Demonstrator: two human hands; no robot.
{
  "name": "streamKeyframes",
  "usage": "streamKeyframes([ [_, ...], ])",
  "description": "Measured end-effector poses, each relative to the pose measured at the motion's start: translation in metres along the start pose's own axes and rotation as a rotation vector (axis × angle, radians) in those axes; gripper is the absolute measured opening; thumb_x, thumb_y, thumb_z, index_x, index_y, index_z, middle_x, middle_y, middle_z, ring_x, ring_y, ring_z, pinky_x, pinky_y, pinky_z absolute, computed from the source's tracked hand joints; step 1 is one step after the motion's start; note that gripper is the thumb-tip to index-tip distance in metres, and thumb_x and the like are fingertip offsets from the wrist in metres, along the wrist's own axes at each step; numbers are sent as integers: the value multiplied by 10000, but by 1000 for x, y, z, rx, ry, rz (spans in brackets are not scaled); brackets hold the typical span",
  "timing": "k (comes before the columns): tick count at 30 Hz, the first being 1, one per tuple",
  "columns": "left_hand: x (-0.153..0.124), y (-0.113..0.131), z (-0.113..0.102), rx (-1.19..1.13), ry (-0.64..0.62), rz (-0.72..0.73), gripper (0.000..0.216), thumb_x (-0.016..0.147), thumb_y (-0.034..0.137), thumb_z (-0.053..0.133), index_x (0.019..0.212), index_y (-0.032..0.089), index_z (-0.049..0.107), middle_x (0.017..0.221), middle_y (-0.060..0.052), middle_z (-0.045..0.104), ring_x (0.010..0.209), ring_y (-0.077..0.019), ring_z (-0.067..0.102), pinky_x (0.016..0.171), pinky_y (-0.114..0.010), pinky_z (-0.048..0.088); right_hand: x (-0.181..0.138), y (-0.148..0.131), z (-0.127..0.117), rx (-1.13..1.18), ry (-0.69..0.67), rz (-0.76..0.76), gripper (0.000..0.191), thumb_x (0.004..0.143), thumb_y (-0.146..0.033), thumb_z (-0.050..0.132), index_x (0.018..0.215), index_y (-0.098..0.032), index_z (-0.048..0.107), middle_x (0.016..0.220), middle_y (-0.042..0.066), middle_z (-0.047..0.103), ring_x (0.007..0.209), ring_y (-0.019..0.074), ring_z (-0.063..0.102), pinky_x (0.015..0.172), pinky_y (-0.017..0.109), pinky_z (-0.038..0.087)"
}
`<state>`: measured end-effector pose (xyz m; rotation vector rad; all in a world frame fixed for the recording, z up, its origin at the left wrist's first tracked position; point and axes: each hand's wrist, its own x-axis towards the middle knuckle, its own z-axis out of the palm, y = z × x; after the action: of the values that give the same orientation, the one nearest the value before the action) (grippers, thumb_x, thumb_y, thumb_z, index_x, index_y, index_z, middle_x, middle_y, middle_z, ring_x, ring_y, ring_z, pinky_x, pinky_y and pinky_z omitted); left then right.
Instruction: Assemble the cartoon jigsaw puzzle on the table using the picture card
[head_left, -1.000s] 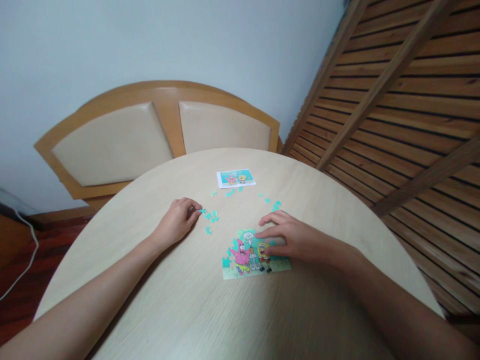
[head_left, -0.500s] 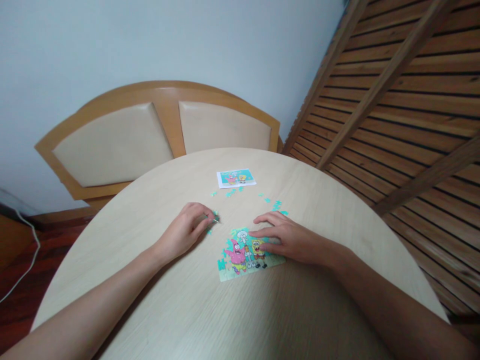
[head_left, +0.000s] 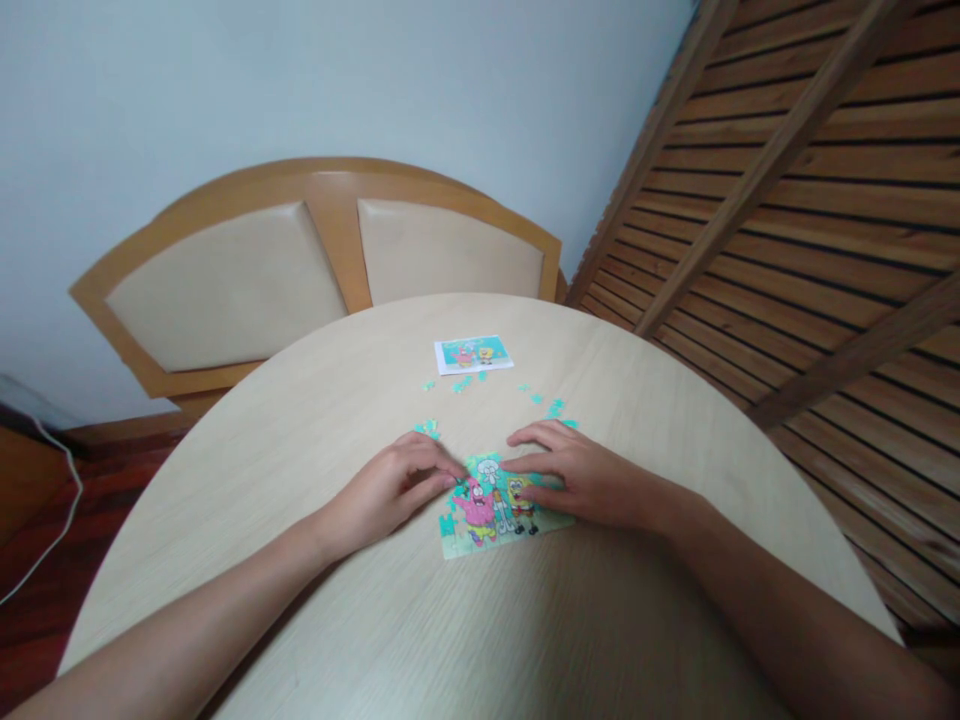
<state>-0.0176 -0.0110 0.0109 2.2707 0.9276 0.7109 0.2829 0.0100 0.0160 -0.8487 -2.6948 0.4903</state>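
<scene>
A partly assembled jigsaw puzzle (head_left: 480, 520) with cartoon figures lies on the table in front of me. At its upper left edge, my left hand (head_left: 405, 485) pinches a small puzzle piece (head_left: 461, 484), mostly covered by the thumb and fingers. My right hand (head_left: 577, 470) rests over the puzzle's right side, fingers spread, hiding that part of the picture. Just beyond my left hand sit a few loose teal puzzle pieces (head_left: 427, 428). Other loose pieces (head_left: 555, 408) lie past my right fingertips.
A reference picture card (head_left: 474, 354) lies farther back on the round wooden table (head_left: 360, 620), with several loose pieces (head_left: 463, 384) in front of it. Behind the table stands a padded chair (head_left: 337, 240). Wooden slats (head_left: 810, 200) rise at the right.
My left hand has moved right and toward me, from the loose pieces to the puzzle's upper left edge, carrying a piece. My right hand has stayed on the puzzle.
</scene>
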Motion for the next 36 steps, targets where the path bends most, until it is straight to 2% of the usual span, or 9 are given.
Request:
streamKeyframes([
  [5,1,2,1,-30,-25,30,209,1029,322,551,1037,251,747,983,-42,754,970,-203,665,950,-388,481,5,-20,5,-3,41,-122,271,967,-367,618,1193,-284,743,1256,106,656,1177,258,574,1045,465,430],
  [12,0,8,1,-43,-99,79,203,1030,315,555,1013,250,747,959,-35,750,957,-187,666,950,-357,469,8,-43,20,42,-11,-289,305,908,-355,683,1193,-257,736,1297,99,662,1204,247,589,1110,467,379],
  [19,-1,6,2,-39,-122,94,228,1030,334,555,1015,233,759,952,-59,725,990,-205,627,935,-362,468,6,-46,24,38,-53,-250,323,897,-359,694,1206,-278,739,1321,99,645,1232,246,573,1122,455,374],
  [26,-3,2,3,-54,-138,110,164,1002,292,618,1014,214,762,926,-47,723,972,-185,605,909,-314,455,7,-45,24,57,-63,-241,350,882,-376,711,1208,-254,740,1295,109,642,1213,248,579,1123,461,369],
  [36,-2,5,0,-15,-166,148,176,1009,303,608,1040,228,765,936,-42,731,975,-189,609,923,-320,443,5,-45,24,67,-61,-233,371,869,-383,727,1218,-259,735,1298,108,638,1213,256,576,1125,460,367],
])
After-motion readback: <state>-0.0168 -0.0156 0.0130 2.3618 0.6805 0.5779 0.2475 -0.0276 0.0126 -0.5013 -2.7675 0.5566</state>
